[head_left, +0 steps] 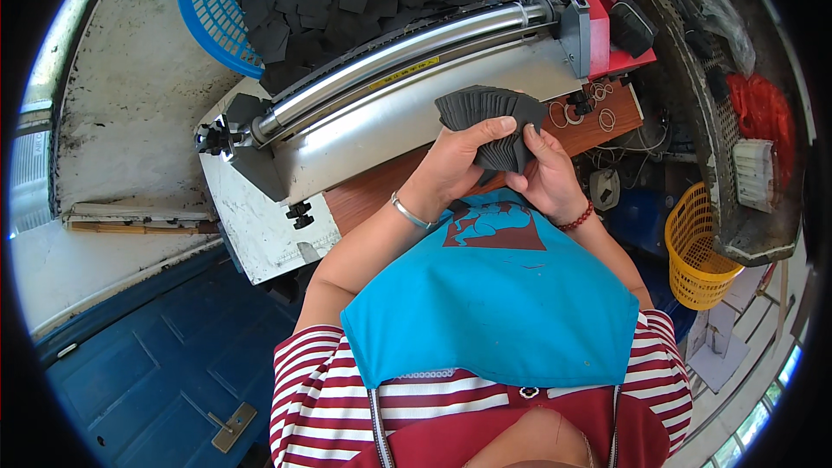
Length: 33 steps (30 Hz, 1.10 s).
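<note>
By a brown desk (362, 198), left hand (452, 159) and right hand (553, 175) gripped black pieces (487, 107), seemingly mid-fanning, the next move likely wanting even pressure.

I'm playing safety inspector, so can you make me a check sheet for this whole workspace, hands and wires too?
Surface: brown wood-grain board along the near side of a long silver metal roller.
Job's things: fanned stack of thin, flat dark-grey pieces.
Clutter: round blue plastic basket beyond the roller, holding many flat dark pieces; yellow plastic basket at right.
Hands: left hand and right hand both grip the stack.
Cables: thin pale cable, looped near the board's right end.
Surroundings: blue panelled door, lower left.
</note>
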Available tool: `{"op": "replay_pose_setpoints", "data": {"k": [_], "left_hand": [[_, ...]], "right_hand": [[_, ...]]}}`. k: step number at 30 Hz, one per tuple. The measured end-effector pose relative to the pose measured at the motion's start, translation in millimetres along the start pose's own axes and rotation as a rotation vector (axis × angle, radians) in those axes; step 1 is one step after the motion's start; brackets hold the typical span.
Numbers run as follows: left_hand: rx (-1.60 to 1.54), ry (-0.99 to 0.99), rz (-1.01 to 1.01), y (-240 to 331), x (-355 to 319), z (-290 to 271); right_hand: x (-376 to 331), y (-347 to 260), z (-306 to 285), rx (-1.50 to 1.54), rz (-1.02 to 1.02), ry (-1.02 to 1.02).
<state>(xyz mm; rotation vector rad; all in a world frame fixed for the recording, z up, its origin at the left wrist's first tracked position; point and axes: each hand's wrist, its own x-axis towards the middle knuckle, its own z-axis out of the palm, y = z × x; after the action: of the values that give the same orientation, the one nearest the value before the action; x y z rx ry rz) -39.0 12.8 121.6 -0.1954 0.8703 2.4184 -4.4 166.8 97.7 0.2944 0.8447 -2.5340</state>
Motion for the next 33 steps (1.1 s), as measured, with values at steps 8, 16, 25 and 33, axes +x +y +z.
{"op": "replay_pose_setpoints", "data": {"k": [8,16,25,33], "left_hand": [[0.416,0.195,0.315,-12,2,-11],[0.352,0.283,0.423,-2,1,-19],[0.187,0.267,0.389,5,-11,-28],[0.22,0.363,0.484,6,-23,-45]], "right_hand": [[-2,5,9,-0.687,-0.246,0.188],[8,8,4,-1.35,-0.751,0.184],[23,16,-6,-0.974,-0.637,0.225],[33,22,-1,-0.726,-0.412,0.219]]}}
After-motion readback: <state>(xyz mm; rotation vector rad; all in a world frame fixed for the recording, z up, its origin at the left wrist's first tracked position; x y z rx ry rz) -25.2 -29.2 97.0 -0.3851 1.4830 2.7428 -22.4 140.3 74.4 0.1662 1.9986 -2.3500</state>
